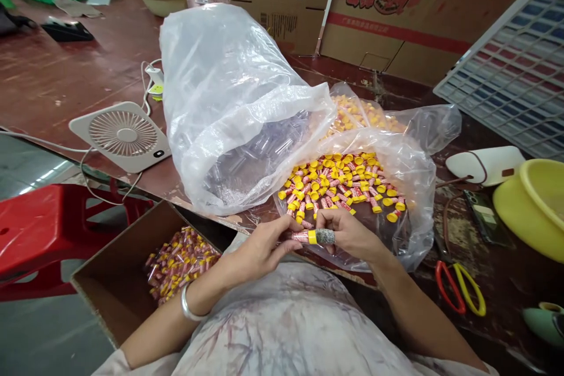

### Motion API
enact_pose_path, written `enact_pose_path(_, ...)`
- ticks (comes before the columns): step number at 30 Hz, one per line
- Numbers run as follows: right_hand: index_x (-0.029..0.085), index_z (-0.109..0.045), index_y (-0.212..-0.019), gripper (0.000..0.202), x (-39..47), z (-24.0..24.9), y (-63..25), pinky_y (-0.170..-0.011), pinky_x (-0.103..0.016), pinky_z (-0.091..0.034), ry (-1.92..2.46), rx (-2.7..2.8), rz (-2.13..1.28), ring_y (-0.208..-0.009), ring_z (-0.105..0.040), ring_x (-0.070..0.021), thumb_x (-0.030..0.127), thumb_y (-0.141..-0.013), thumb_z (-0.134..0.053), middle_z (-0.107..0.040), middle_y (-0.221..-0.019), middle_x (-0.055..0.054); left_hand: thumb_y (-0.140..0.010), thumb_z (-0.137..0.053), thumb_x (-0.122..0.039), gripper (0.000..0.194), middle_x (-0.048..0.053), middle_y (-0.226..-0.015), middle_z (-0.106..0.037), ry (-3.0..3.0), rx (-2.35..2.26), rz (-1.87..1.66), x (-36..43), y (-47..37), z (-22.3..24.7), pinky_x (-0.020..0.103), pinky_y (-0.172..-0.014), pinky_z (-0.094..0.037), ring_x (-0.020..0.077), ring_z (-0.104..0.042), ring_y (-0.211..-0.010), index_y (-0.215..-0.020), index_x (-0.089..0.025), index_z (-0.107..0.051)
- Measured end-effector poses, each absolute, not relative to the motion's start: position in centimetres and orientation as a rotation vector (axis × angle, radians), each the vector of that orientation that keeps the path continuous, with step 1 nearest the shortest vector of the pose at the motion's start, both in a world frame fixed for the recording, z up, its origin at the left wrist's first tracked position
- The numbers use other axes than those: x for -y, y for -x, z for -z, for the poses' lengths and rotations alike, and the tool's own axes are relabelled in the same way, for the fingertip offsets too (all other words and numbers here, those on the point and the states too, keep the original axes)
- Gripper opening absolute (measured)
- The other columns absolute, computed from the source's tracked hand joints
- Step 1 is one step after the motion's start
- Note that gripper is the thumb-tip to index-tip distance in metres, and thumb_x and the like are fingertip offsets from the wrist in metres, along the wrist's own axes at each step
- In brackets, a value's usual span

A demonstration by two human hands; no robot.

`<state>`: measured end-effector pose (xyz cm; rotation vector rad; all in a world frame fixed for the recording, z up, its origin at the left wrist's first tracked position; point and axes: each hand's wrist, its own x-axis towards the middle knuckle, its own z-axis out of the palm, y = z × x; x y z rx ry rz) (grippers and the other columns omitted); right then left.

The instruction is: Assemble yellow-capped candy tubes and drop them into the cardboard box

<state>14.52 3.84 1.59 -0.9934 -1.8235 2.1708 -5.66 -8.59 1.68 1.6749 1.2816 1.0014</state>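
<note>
Head view: left hand point(267, 244) pinched the pink-patterned tube point(300, 237) between thumb and fingers; right hand point(352, 236) had its fingers closed around the grey speckled piece point(325, 237) at the other end, yellow collar point(312, 237) between. All held level at the near edge of the worktop point(118, 70), just in front of the loose capped tubes point(337, 179).

Main risk, as judged: an uneven push or twist could have cocked the collar or popped the parts apart — small, smooth-looking pieces, short grip. A slip there could have dropped one over the edge, toward the lap. Whether the collar was fully seated, could not tell.

Second risk: the clear bag point(420, 158) lay slack around the pile; a forearm snagging its film could have dragged tubes off. The open cardboard box point(117, 282) sat below, by the left forearm — a stray piece falling in would have been hard to pick out.
</note>
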Motion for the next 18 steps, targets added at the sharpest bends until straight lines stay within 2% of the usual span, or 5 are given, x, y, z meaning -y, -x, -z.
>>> enact_pose_path(4,0.018,-0.054,-0.068,0.037,-4.3,-1.5,-14.9,-0.045,-0.016,-0.036,0.974,1.925,-2.142,-0.046,-0.051,-0.0057,0.039,-0.076,-0.083,-0.054,-0.055,0.008,-0.102,-0.051,-0.030,0.014,0.009,-0.101,-0.071,-1.768,-1.319,-0.979,8.7,5.3,-1.5,0.030,-0.078,-0.052,0.0190,-0.068,-0.087,-0.106,-0.019,-0.058)
enact_pose_path(10,0.019,-0.052,-0.067,0.037,-3.6,-0.5,-13.6,-0.043,-0.017,-0.035,0.984,1.838,-2.139,-0.045,-0.050,-0.0066,0.040,-0.074,-0.082,-0.057,-0.054,0.007,-0.099,-0.050,-0.025,0.008,0.007,-0.094,-0.070,-1.854,-1.432,-0.919,8.0,4.5,-0.5,0.028,-0.071,-0.049,0.0184,-0.066,-0.081,-0.103,-0.020,-0.055)
enact_pose_path(13,0.019,-0.058,-0.069,0.033,-4.3,-0.2,-13.9,-0.046,-0.019,-0.040,1.020,1.858,-2.023,-0.048,-0.053,-0.0085,0.042,-0.074,-0.081,-0.060,-0.056,0.005,-0.093,-0.054,-0.019,0.015,0.006,-0.097,-0.069,-1.906,-1.499,-0.828,6.7,6.0,-0.3,0.028,-0.072,-0.049,0.0183,-0.065,-0.082,-0.108,-0.020,-0.056)
enact_pose_path(15,0.019,-0.065,-0.077,0.029,-5.6,-0.2,-15.3,-0.049,-0.022,-0.045,1.074,1.910,-1.780,-0.053,-0.057,-0.0112,0.044,-0.076,-0.079,-0.064,-0.063,0.003,-0.088,-0.055,-0.016,0.022,0.009,-0.101,-0.068,-1.926,-1.755,-0.760,5.1,8.3,-0.5,0.030,-0.073,-0.049,0.0205,-0.064,-0.084,-0.109,-0.019,-0.058)
enact_pose_path(18,0.021,-0.071,-0.092,0.018,-7.8,0.1,-18.3,-0.063,-0.029,-0.054,1.225,2.058,-1.116,-0.069,-0.067,-0.0172,0.038,-0.085,-0.071,-0.073,-0.080,-0.002,-0.089,-0.052,-0.019,0.026,0.016,-0.108,-0.069,-1.774,-2.353,-0.519,2.0,13.0,-0.4,0.036,-0.074,-0.049,0.0283,-0.067,-0.090,-0.112,-0.015,-0.062)
